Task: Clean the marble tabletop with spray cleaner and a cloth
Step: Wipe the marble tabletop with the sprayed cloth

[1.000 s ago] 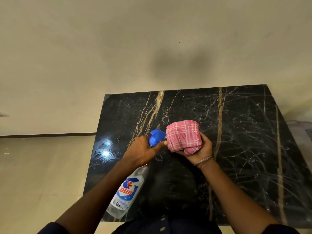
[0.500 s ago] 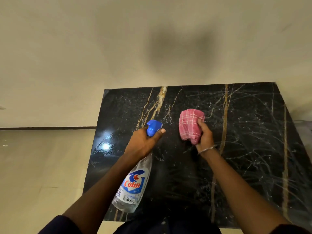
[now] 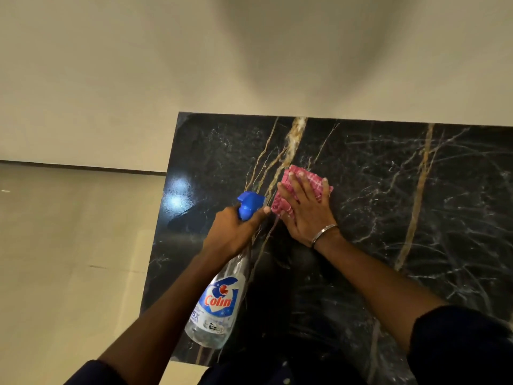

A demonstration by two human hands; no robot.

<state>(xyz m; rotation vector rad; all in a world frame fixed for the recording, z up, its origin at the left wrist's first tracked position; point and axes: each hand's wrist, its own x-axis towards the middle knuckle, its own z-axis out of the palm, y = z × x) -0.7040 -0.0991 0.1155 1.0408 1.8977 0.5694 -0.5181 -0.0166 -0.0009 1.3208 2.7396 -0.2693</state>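
A black marble tabletop (image 3: 388, 204) with gold and white veins fills the right and middle of the view. My left hand (image 3: 230, 234) grips the neck of a clear spray bottle (image 3: 216, 304) with a blue trigger head, held above the table's left part, its base toward me. My right hand (image 3: 302, 212) lies flat with straight fingers on a folded pink checked cloth (image 3: 311, 179), pressing it onto the marble just right of the bottle's nozzle.
A plain cream wall (image 3: 194, 65) rises behind the table's far edge. Beige floor tiles (image 3: 69, 259) lie left of the table's left edge. A bright light reflection (image 3: 175, 201) shows on the marble near that edge.
My right hand turned over and brought the cloth down from the air onto the marble, fingers now flat on top. My left hand and the bottle stayed about where they were.
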